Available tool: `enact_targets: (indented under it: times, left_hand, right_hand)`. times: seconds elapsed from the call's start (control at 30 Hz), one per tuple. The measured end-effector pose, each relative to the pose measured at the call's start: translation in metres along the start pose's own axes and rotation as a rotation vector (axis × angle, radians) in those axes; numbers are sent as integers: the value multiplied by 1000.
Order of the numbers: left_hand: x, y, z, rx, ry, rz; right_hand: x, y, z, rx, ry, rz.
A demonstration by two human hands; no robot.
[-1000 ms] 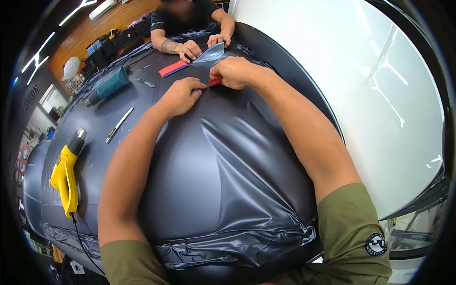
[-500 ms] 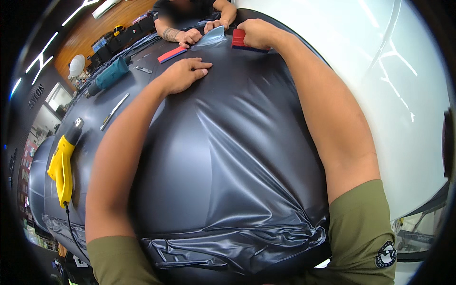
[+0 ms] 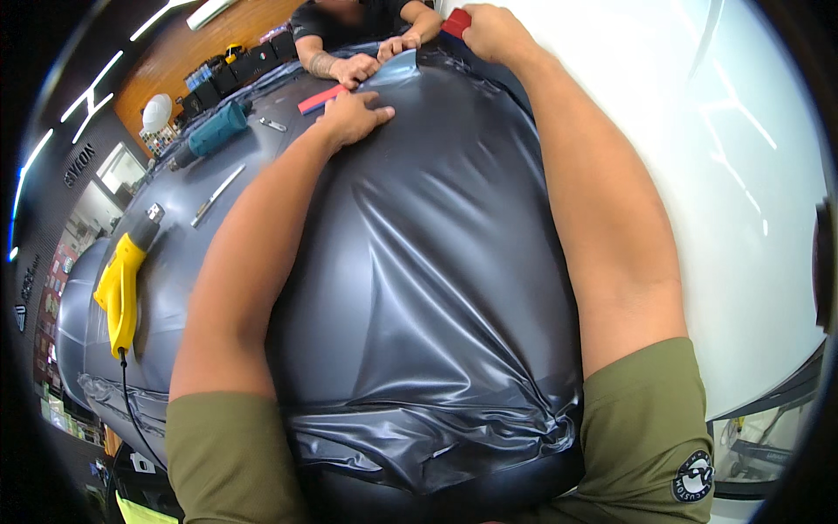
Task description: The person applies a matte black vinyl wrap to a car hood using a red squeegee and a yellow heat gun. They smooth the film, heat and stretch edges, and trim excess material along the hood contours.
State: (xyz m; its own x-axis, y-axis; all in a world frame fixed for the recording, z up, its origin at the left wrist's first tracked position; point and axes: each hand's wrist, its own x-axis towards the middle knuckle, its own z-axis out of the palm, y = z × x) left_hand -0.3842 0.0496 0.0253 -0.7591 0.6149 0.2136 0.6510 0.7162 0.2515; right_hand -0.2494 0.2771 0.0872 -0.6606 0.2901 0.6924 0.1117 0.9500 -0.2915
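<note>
Dark satin vinyl film [image 3: 454, 201] is draped over a broad curved car panel, wrinkled in its middle and bunched along its near edge. My left hand [image 3: 353, 120] rests on it with the fingers stretched out, beside a red and blue squeegee [image 3: 319, 99] lying near the co-worker's hand. In my right hand [image 3: 499, 35], at the far right edge of the film, is another red squeegee [image 3: 456, 24]. Between my hands and the co-worker's hands [image 3: 355, 69] stands a glossy blue-grey fin-shaped piece [image 3: 403, 66].
On the panel's left lie a yellow heat gun [image 3: 120, 288] with a black cord, a teal heat gun [image 3: 218, 128], a slim silver pen-like tool [image 3: 217, 196] and a small cutter [image 3: 272, 125]. A white car surface [image 3: 681, 131] borders the film on the right.
My right hand and its squeegee have moved farther away, toward the film's far edge. My left hand has shifted slightly right, closer to the loose squeegee. The view has tilted a little.
</note>
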Motion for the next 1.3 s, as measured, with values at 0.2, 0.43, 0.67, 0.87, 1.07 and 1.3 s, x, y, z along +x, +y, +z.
enact_targets:
  times: [0.2, 0.43, 0.67, 0.87, 1.07, 1.3]
  left_hand:
    - [-43, -7, -47, -247, -510, 108]
    - [-61, -4, -51, -185, -517, 109]
    - [-69, 5, -48, -136, -491, 111]
    - [-74, 6, -44, -124, -441, 105]
    - [-76, 5, -45, -212, -465, 131]
    - [-77, 3, -46, -221, -456, 99]
  right_hand:
    - [-9, -2, -1, -93, -17, 10]
    - [-14, -11, 6, -122, -49, 15]
    - [-14, -5, 8, -149, -40, 44]
    - [-16, -7, 4, -146, -37, 68]
    - [-15, -4, 1, -159, -76, 46]
    - [-14, -5, 9, -143, -36, 32]
